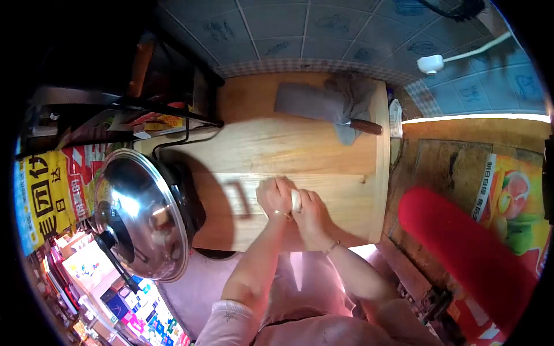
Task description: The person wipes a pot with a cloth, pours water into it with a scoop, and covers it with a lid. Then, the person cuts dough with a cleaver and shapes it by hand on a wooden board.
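Note:
My hands meet over the front part of a wooden board [300, 155]. Between them a small pale lump of dough [296, 200] shows. My right hand [311, 212] has its fingers wrapped round the lump. My left hand [273, 196] is closed and pressed against its other side; most of the dough is hidden by the fingers. Toward the back of the board lies a cleaver [309, 102], its dark wooden handle pointing right. A crumpled grey cloth [358, 92] lies by the cleaver, partly behind the handle end.
Left of the board stands an electric pan with a shiny domed lid [138, 219]; its black cord [187, 135] runs onto the board. A dark rack [173, 112] rises at back left. A blurred red object [461, 242] juts in at right. Tiled wall [283, 29] closes the back.

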Motion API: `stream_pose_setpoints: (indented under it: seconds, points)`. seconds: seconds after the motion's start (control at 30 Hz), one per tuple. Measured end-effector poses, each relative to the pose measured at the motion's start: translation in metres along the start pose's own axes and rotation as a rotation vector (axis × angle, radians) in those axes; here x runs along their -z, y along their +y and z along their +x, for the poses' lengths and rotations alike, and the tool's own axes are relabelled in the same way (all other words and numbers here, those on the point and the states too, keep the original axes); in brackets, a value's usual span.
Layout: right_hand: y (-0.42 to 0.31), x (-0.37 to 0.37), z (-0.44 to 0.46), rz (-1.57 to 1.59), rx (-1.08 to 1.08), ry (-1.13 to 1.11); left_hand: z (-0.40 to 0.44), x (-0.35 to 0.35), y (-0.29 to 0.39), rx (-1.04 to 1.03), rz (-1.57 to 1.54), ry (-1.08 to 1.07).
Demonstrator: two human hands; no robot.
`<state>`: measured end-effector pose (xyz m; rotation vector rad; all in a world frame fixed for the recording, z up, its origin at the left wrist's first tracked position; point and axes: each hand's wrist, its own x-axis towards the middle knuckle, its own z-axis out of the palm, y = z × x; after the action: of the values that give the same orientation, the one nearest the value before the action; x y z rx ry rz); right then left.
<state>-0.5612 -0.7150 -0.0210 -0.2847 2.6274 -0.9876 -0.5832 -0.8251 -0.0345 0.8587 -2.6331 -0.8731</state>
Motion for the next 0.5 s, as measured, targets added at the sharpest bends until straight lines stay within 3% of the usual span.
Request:
stream_pose_setpoints:
  seconds: [0.1,0.17,0.2,0.27,0.3,0.33,0.4,0.43,0.47,0.5]
  points:
    - [-0.018,-0.002,0.027,-0.025,-0.002,0.047,0.031,-0.010,-0.004,0.108,0.031,-0.031]
    - [-0.024,0.009,0.050,-0.073,-0.007,-0.074,0.042,-0.016,-0.007,0.381,-0.154,-0.040]
    - [-0.028,0.014,0.049,-0.116,-0.021,-0.199,0.043,-0.013,-0.006,0.315,-0.134,-0.050]
    - [-0.042,0.023,0.036,-0.150,0.042,-0.176,0.042,-0.012,-0.016,0.180,-0.214,-0.115]
    - [-0.049,0.029,0.036,-0.186,0.117,-0.143,0.046,-0.008,-0.024,0.304,-0.421,-0.377]
    - [-0.053,0.031,0.029,-0.187,0.132,-0.140,0.041,-0.009,-0.033,0.302,-0.424,-0.362]
    - [-0.053,0.018,0.010,-0.299,0.333,-0.176,0.021,0.019,-0.024,0.363,-0.229,-0.414]
    - [-0.036,0.003,0.002,-0.200,0.472,-0.052,0.007,0.050,0.000,0.416,-0.072,-0.439]
    - [-0.033,0.009,-0.004,-0.195,0.474,-0.039,-0.014,0.045,-0.009,0.270,-0.045,-0.260]
    - [-0.027,0.019,-0.007,-0.059,0.398,-0.069,-0.029,0.046,-0.010,0.148,0.067,-0.280]
